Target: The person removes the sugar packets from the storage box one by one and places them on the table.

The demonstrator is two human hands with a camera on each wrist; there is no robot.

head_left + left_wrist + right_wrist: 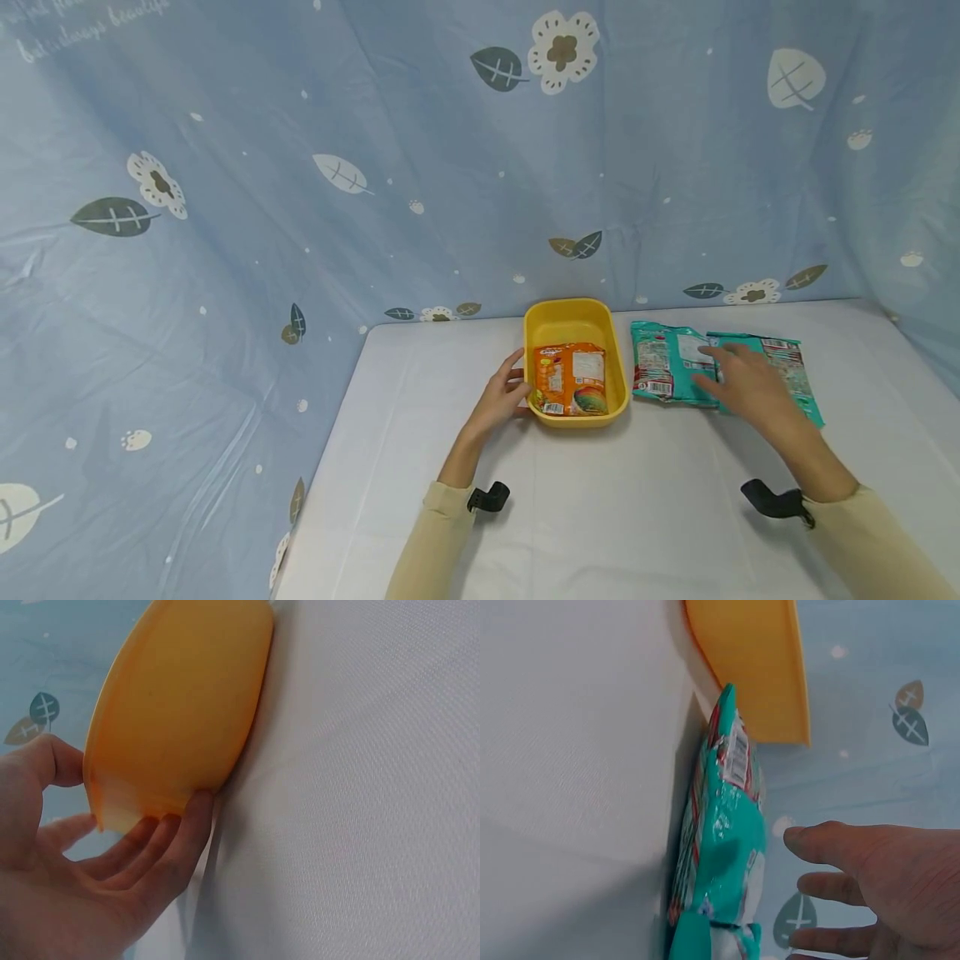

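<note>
A yellow plastic tub (567,310) holds an orange snack packet (570,379), its printed back facing up. My left hand (500,398) holds the tub's left side, the thumb at the rim and the other fingers against the outer wall (176,712). To the right of the tub lie two teal packets, a nearer-to-tub one (663,367) and a farther one (798,375), edges meeting. Over them hovers my right hand (752,390), fingers spread and holding nothing. The right wrist view shows a gap between these fingers and the teal packet (724,840).
White cloth covers the table (637,517). A blue curtain (450,167) with leaf and flower prints hangs behind the table and along its left side. Black wrist mounts (776,502) stick out from both sleeves.
</note>
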